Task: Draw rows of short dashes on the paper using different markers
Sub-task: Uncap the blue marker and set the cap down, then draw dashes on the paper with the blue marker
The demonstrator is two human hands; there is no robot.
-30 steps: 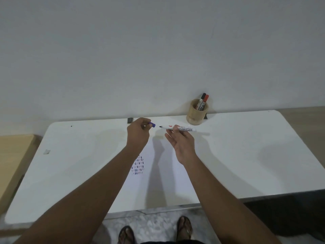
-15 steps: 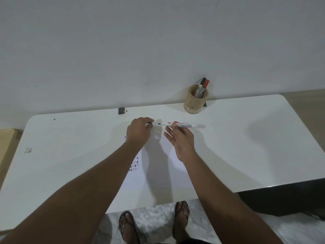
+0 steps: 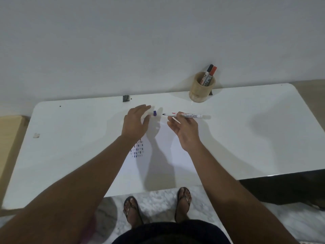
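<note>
A white sheet of paper [image 3: 165, 155] lies on the white table [image 3: 246, 138], with rows of short blue and red dashes [image 3: 138, 149] near its left edge. My right hand [image 3: 184, 129] holds an uncapped white marker [image 3: 190, 115] level, tip pointing left. A small blue cap [image 3: 155, 113] stands on the table just left of that tip. My left hand [image 3: 135, 123] hovers beside the cap with fingers spread, holding nothing.
A wooden cup [image 3: 202, 88] at the table's back edge holds a black-capped marker [image 3: 208, 73] and a red-capped marker [image 3: 212, 74]. A small dark clip [image 3: 126, 98] sits at the back edge, a scrap [image 3: 36, 135] at the left. My sandalled feet [image 3: 156, 205] stand below the front edge.
My left hand set the blue cap down on the table and opened, where before it pinched the cap. The right hand keeps the marker in about the same spot. The view tilted downward.
</note>
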